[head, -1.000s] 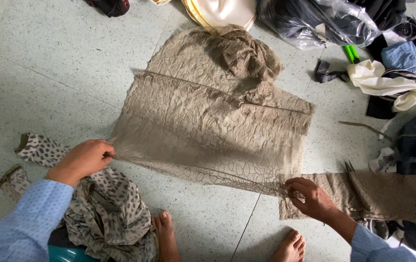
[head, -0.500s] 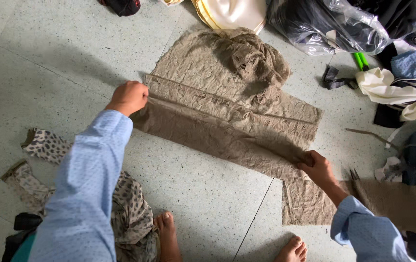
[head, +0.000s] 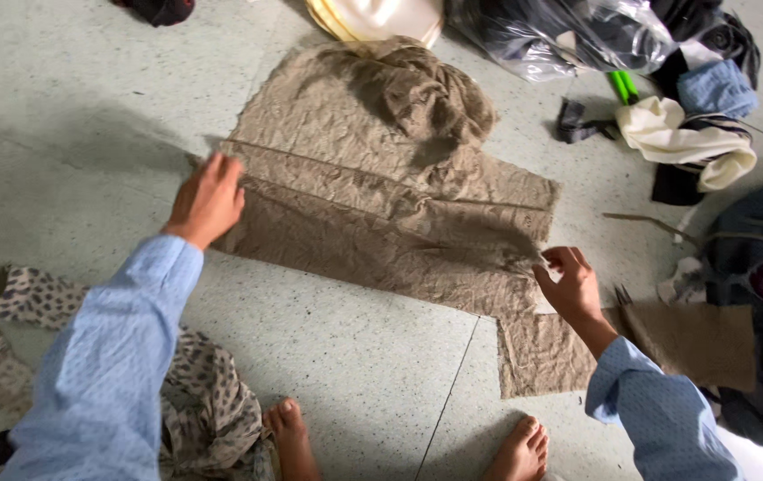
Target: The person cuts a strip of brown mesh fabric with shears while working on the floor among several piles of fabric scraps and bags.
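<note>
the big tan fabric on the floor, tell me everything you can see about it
The tan fabric is a thin, crinkled, slightly sheer cloth spread flat on the speckled floor. Its near edge is folded over in a long band, and its far end is bunched into a rumpled heap. The left hand presses its left edge; the right hand pinches its right corner. It overlaps a smaller tan piece.

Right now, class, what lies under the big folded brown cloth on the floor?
Under the brown cloth the pale speckled floor shows around its edges. A smaller brown piece pokes out at its lower right corner. Anything beneath its middle is covered.
</note>
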